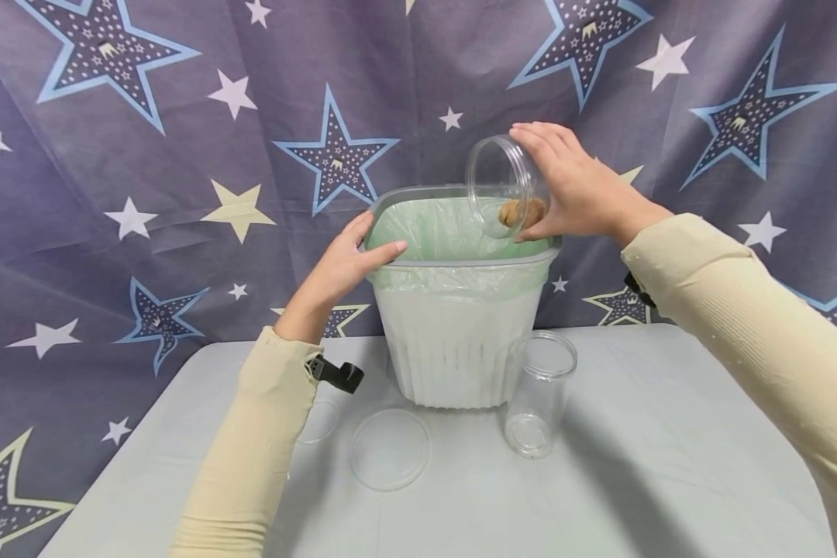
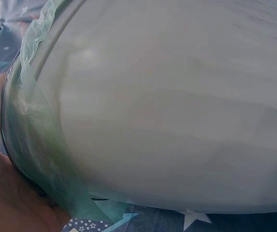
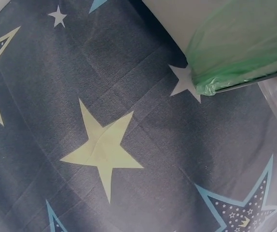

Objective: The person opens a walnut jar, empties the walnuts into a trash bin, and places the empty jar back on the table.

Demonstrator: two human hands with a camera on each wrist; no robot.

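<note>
My right hand grips a clear plastic jar, tipped on its side above the bin with its open mouth facing left. Inside lie brown, lumpy pieces, whose kind I cannot tell. A white trash bin with a grey rim stands upright on the table, lined with a thin green bag. At the bin's left end my left hand holds the rim, thumb over the front edge. The left wrist view shows that hand against the rim and bag, beside the bin's wall.
Another clear jar, without a lid, stands at the bin's front right. A clear round lid lies on the grey table in front, and a second lid is partly behind the left forearm. A star-patterned curtain hangs behind.
</note>
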